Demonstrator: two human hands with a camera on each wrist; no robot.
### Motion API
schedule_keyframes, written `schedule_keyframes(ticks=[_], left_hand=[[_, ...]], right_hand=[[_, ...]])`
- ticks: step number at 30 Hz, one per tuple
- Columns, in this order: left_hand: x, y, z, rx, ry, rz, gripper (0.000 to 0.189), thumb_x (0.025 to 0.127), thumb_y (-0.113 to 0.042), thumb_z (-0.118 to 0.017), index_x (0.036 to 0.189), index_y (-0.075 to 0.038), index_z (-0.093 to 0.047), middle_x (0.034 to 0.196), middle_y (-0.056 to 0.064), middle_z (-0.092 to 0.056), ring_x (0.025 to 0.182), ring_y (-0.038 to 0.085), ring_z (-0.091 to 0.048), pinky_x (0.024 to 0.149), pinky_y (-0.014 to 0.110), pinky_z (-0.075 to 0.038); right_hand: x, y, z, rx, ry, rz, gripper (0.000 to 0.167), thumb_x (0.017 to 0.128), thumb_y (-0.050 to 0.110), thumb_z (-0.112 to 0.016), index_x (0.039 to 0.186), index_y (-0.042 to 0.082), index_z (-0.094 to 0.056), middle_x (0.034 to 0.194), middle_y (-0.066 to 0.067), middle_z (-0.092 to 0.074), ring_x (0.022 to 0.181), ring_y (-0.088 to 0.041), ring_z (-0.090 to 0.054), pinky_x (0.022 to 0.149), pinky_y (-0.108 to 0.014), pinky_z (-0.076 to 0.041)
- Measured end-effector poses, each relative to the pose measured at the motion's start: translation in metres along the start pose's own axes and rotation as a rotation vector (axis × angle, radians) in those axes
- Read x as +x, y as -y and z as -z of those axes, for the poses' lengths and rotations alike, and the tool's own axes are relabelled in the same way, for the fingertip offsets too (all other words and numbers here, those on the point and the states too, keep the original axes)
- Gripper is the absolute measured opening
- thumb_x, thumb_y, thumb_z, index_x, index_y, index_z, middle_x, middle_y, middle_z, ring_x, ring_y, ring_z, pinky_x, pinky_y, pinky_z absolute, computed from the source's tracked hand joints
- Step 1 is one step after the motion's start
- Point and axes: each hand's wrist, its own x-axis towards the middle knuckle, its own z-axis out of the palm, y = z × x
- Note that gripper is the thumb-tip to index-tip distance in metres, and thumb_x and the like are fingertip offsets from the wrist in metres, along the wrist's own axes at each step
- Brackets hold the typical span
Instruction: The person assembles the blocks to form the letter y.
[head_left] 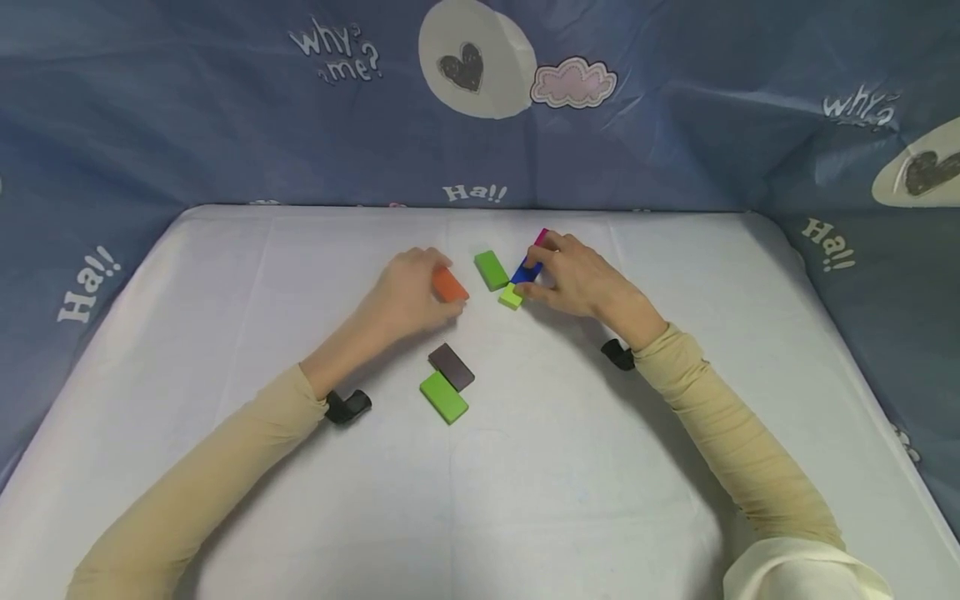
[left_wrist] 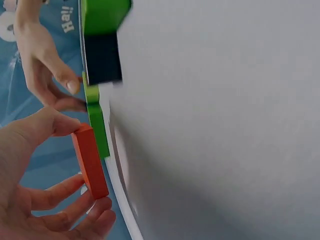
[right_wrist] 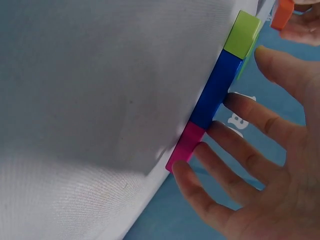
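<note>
My left hand [head_left: 408,296] pinches an orange block [left_wrist: 91,162] by its ends, thumb at one end and fingertips at the other. My right hand [head_left: 581,279] reaches over a row of blocks: a lime one [right_wrist: 242,34], a longer blue one [right_wrist: 216,90] and a pink one [right_wrist: 186,146], set end to end. Its fingertips touch the blue and pink blocks along one side, the fingers spread and fairly straight, and the thumb is close beside the lime block. A green block [head_left: 491,271] lies between the two hands, one corner at the row's lime end.
Closer to me, a dark brown block [head_left: 452,367] lies against another green block [head_left: 443,397] on the white tabletop [head_left: 570,467]. Black wrist straps [head_left: 348,407] show under both forearms. A blue printed curtain [head_left: 247,125] hangs behind the table's far edge.
</note>
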Motion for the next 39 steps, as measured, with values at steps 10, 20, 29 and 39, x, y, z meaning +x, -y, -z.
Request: schedule_keyframes(ticks=[10,20,29,39], left_hand=[[0.025,0.012,0.003,-0.025,-0.044,-0.014,0.056,0.089,-0.03,-0.08,0.134,0.002,-0.067,0.123,0.022,-0.073,0.112,0.038,-0.067,0.101,0.049,-0.056],[0.053,0.021,0.005,-0.016,-0.042,-0.019,0.055,0.089,-0.029,-0.079,0.133,0.001,-0.068,0.127,0.023,-0.073,0.115,0.036,-0.066,0.104,0.048,-0.056],[0.079,0.018,0.005,-0.001,-0.032,-0.026,0.054,0.093,-0.029,-0.078,0.136,0.001,-0.068,0.132,0.024,-0.073,0.116,0.036,-0.067,0.102,0.047,-0.057],[0.103,0.021,0.004,-0.015,0.021,-0.003,0.055,0.097,-0.034,-0.078,0.139,-0.001,-0.068,0.136,0.021,-0.072,0.114,0.032,-0.065,0.102,0.045,-0.058]], right_hand=[[0.0,0.0,0.001,0.002,-0.005,0.005,0.042,0.101,0.048,-0.072,0.125,0.012,-0.071,0.126,-0.012,-0.063,0.114,-0.035,-0.06,0.101,-0.051,-0.052],[0.0,-0.001,-0.001,0.003,-0.011,0.008,0.042,0.101,0.047,-0.073,0.124,0.012,-0.072,0.123,-0.011,-0.063,0.112,-0.034,-0.06,0.098,-0.049,-0.053],[0.0,-0.002,-0.003,-0.006,-0.018,0.01,0.042,0.1,0.046,-0.075,0.123,0.012,-0.072,0.122,-0.012,-0.064,0.11,-0.033,-0.06,0.097,-0.049,-0.053],[0.0,-0.002,-0.002,-0.006,-0.029,0.019,0.04,0.099,0.044,-0.076,0.122,0.011,-0.072,0.123,-0.012,-0.064,0.109,-0.033,-0.059,0.096,-0.048,-0.052]])
